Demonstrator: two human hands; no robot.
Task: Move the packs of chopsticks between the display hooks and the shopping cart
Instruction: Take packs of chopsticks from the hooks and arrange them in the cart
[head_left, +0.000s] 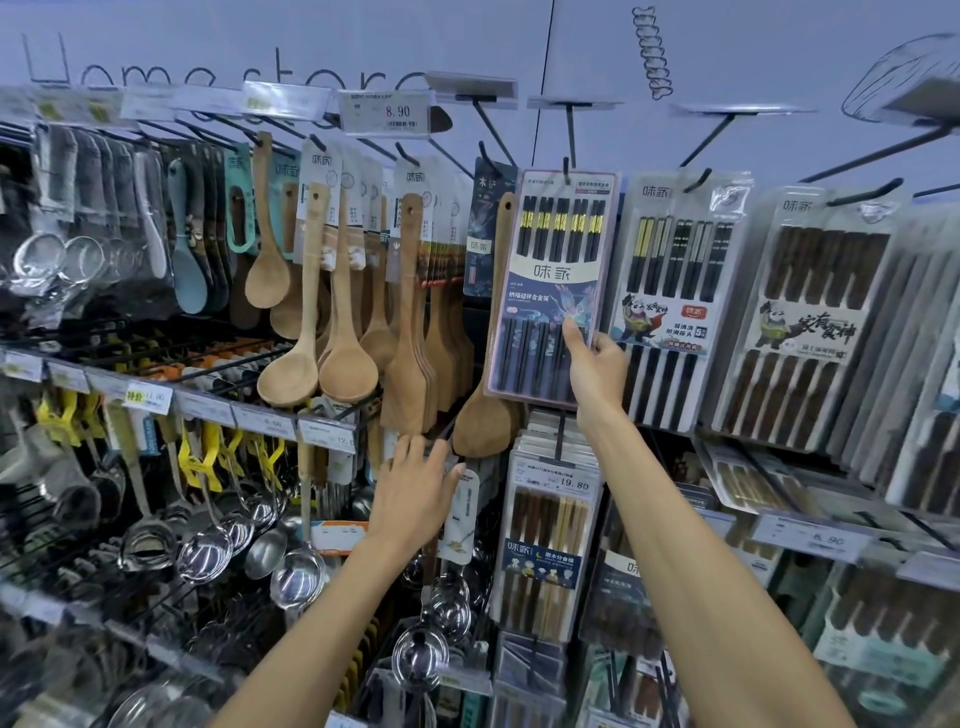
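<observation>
Now pinching pack (553, 286) by its lower right edge with right hand (597, 364), up at hook (569, 156) in frame's upper centre.
Thumb (573, 335) on front, fingers (610, 345) tucked behind; pack slightly tilted, top edge at hook's tip, threaded on it or not, cannot tell. Flat pink-rimmed card under clear plastic: five pairs of black chopsticks with gold bands near their tops, crossed mid-height by dark blue label (550, 296) with white characters and pale winged figure. Just right of it, hanging panda packs (670, 291); further left, wooden spoons (311, 312). Left hand (415, 483) lower, near frame's centre, fingers (415, 449) spread and straight, holding nothing, just beside spatula (485, 415), in front of small hanging tag (460, 514); touching anything or not, cannot tell.
</observation>
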